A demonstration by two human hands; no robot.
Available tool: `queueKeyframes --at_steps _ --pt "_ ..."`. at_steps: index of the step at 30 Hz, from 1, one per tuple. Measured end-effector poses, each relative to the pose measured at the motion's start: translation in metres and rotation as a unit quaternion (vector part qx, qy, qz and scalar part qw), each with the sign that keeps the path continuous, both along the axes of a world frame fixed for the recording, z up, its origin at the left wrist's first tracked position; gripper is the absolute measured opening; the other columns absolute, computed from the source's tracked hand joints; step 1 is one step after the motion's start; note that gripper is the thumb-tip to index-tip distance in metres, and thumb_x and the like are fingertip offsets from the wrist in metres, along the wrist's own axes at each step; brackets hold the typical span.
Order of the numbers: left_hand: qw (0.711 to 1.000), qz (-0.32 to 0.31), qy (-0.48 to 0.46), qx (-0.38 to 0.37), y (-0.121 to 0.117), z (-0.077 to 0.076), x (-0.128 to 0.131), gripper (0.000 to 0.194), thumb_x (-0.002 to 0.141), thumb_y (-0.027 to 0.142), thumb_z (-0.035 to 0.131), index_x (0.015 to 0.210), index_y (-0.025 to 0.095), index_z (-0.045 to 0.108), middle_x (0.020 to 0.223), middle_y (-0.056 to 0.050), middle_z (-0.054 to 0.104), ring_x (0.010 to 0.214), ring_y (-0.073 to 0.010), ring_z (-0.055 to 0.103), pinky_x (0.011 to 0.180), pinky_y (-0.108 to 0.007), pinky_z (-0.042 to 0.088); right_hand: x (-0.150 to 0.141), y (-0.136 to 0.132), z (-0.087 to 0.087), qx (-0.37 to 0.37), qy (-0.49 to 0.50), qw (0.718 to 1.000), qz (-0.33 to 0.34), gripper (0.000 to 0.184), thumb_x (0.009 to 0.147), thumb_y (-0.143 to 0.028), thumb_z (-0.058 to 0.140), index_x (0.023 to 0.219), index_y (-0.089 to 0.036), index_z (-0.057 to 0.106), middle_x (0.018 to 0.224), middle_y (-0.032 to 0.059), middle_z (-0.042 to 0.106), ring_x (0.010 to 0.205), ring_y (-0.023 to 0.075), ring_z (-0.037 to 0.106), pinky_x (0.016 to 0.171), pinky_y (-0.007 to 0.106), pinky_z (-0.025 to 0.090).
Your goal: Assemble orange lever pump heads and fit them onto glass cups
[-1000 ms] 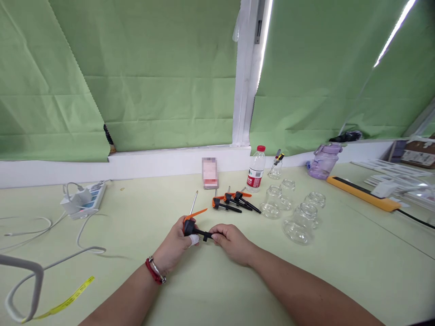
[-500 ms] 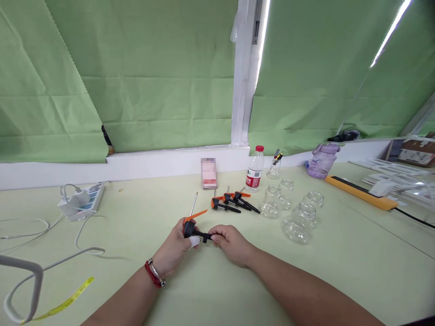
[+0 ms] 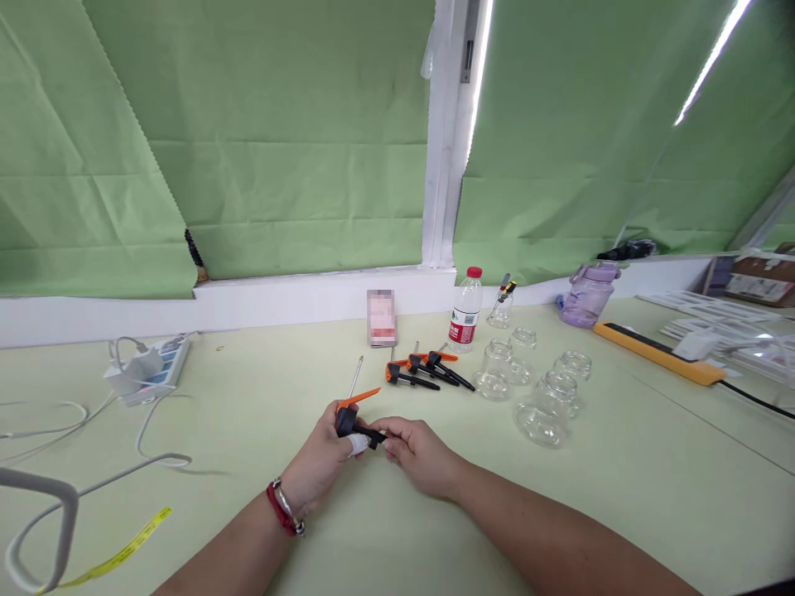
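Observation:
My left hand (image 3: 326, 451), closed, grips the head of a black-and-orange piece (image 3: 346, 420) whose exact kind I cannot make out. A thin pale rod and an orange strip stick out of it past my fingers. The thumb of that hand has a white wrap. My right hand (image 3: 419, 451) pinches the black end of the same piece between thumb and fingers; its very tip is hidden there. Just beyond my hands lie three similar black-and-orange pieces (image 3: 415, 381), side by side on the pale table (image 3: 261, 414).
Right of the similar pieces stand several clear glass jars (image 3: 542, 418). Behind them are a red-capped bottle (image 3: 465, 319), a small jar with screwdrivers (image 3: 502, 308) and a purple bottle (image 3: 589, 296). A phone (image 3: 382, 317) leans at the wall. Power strips (image 3: 155, 368) and cables lie left.
Both hands still hold the same piece. My right hand has shifted slightly lower and closer to the left one, and the piece's black end tilts a little further down.

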State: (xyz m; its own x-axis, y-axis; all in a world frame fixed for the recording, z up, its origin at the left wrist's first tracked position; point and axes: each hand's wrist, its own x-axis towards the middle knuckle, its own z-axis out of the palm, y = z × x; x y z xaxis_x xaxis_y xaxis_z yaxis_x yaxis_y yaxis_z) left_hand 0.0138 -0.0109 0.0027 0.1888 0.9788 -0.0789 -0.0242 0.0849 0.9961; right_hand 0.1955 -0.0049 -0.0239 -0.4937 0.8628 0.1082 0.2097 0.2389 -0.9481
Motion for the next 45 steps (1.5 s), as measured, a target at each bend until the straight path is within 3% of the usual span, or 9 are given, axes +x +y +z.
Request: queueKeyframes --at_steps 4,8,14,19,24,31,38,45 --pt "0.998 0.027 -0.056 0.011 -0.006 0.005 0.002 0.045 0.067 0.017 0.063 0.108 0.026 0.045 0.104 -0.004 0.056 0.092 -0.0194 0.055 0.079 -0.034 0.044 -0.001 -0.001 -0.004 -0.003 0.004 1.000 0.021 0.030 0.089 -0.029 0.044 0.116 -0.026 0.057 0.069 -0.0017 0.046 0.058 0.0111 0.037 0.058 0.025 0.034" --pt "0.993 0.054 -0.089 0.063 -0.010 0.006 0.003 0.035 0.078 0.030 0.056 0.111 0.027 0.045 0.119 -0.006 0.053 0.110 -0.0225 0.050 0.094 -0.040 0.038 -0.007 0.001 -0.009 -0.103 0.088 0.990 0.028 0.029 0.086 -0.039 0.053 0.111 -0.023 0.057 0.069 -0.0020 0.047 0.058 0.0097 0.038 0.055 0.023 0.032" --pt "0.986 0.030 -0.041 0.156 -0.014 0.005 0.005 0.038 0.080 0.026 0.057 0.116 0.029 0.043 0.148 -0.004 0.026 0.138 -0.0246 0.021 0.108 -0.042 0.025 -0.010 -0.005 0.003 -0.214 0.208 0.952 0.065 0.038 0.079 -0.048 0.061 0.101 -0.018 0.056 0.060 -0.0052 0.048 0.044 0.0039 0.030 0.046 0.020 0.021" --pt "0.980 0.015 0.030 0.196 -0.017 0.005 0.005 0.069 0.069 0.018 0.070 0.129 0.030 0.037 0.151 -0.005 0.018 0.141 -0.0255 0.009 0.113 -0.040 0.015 -0.008 -0.009 0.008 -0.259 0.230 0.934 0.086 0.037 0.079 -0.047 0.063 0.102 -0.018 0.057 0.060 -0.0053 0.050 0.040 0.0024 0.031 0.045 0.020 0.018" --pt "0.971 0.001 0.086 0.223 -0.017 0.006 0.004 0.092 0.059 0.018 0.077 0.137 0.029 0.030 0.149 -0.009 0.023 0.138 -0.0304 0.018 0.112 -0.044 0.017 -0.008 -0.011 0.009 -0.278 0.260 0.920 0.095 0.037 0.078 -0.045 0.064 0.103 -0.018 0.059 0.060 -0.0059 0.047 0.040 0.0026 0.033 0.043 0.020 0.020" --pt "0.910 -0.012 0.271 0.313 -0.018 0.008 0.005 0.120 0.052 0.038 0.082 0.144 0.030 0.004 0.148 -0.013 0.018 0.133 -0.0364 0.025 0.105 -0.054 0.030 -0.008 -0.012 0.009 -0.282 0.258 0.918 0.105 0.042 0.077 -0.048 0.064 0.104 -0.017 0.060 0.064 -0.0037 0.051 0.043 0.0051 0.041 0.043 0.020 0.026" --pt "0.857 -0.025 0.337 0.389 -0.016 0.002 0.004 0.128 0.053 0.037 0.080 0.145 0.025 -0.009 0.144 -0.020 0.017 0.129 -0.0404 0.030 0.098 -0.059 0.037 -0.009 -0.013 0.002 -0.269 0.291 0.912 0.106 0.034 0.081 -0.041 0.063 0.101 -0.013 0.062 0.065 0.0004 0.054 0.059 0.0097 0.046 0.059 0.024 0.032" --pt "0.844 -0.009 0.363 0.394 -0.021 0.006 0.012 0.132 0.050 0.040 0.081 0.145 0.026 -0.009 0.142 -0.020 0.012 0.129 -0.0421 0.026 0.089 -0.057 0.045 -0.014 -0.015 0.004 -0.295 0.333 0.887 0.124 0.035 0.080 -0.038 0.065 0.103 -0.012 0.062 0.062 0.0013 0.056 0.058 0.0105 0.047 0.061 0.025 0.031"
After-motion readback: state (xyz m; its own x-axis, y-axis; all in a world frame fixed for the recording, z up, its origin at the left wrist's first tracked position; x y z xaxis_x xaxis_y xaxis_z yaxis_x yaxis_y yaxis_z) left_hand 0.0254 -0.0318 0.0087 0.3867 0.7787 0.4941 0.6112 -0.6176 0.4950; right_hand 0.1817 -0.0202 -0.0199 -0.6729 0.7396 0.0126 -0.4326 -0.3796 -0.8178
